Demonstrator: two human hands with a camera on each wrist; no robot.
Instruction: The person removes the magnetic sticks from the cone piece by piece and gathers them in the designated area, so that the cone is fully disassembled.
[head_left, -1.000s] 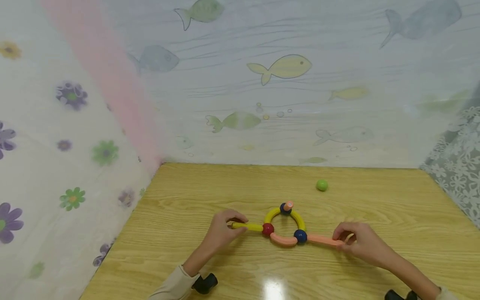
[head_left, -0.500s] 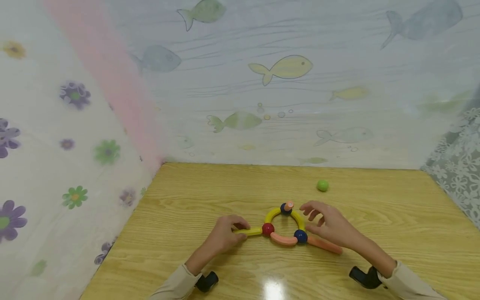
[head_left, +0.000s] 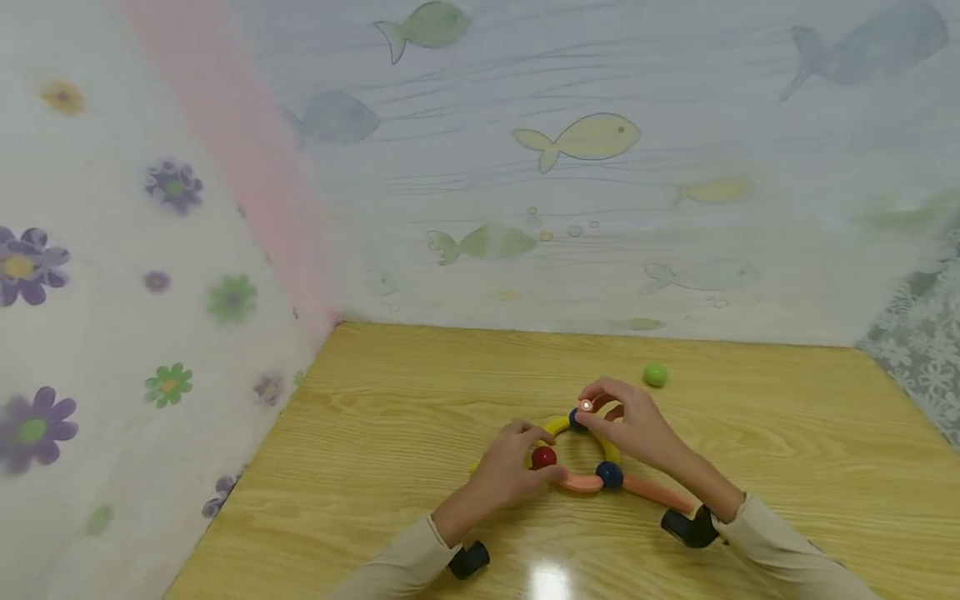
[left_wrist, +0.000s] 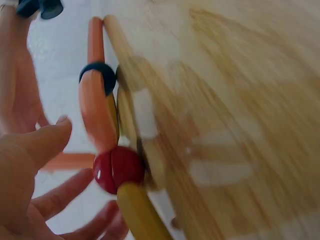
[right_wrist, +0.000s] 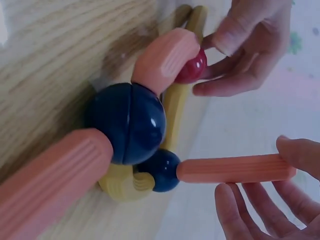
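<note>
A ring of magnetic building sticks and balls lies on the table. It joins a red ball (head_left: 544, 457), a near blue ball (head_left: 610, 475) and a far blue ball (right_wrist: 165, 170) with a curved orange stick (left_wrist: 95, 112) and curved yellow ones. From the far ball an orange stick (right_wrist: 235, 169) stands upright; my right hand (head_left: 637, 425) pinches its upper end between thumb and fingers. My left hand (head_left: 506, 467) is spread around the red ball, a fingertip right at it and the thumb apart. Straight sticks, one yellow (left_wrist: 140, 210) and one orange (head_left: 658, 492), reach outward left and right.
A loose green ball (head_left: 656, 374) lies behind the ring, beyond my right hand. The wooden table (head_left: 390, 375) meets a fish-patterned wall covering (head_left: 465, 183) at the back and a flowered one (head_left: 112, 333) on the left.
My right hand has left the orange stick on the right and now pinches the upright one. My left hand has let go of the yellow stick and shifted right to the red ball.
</note>
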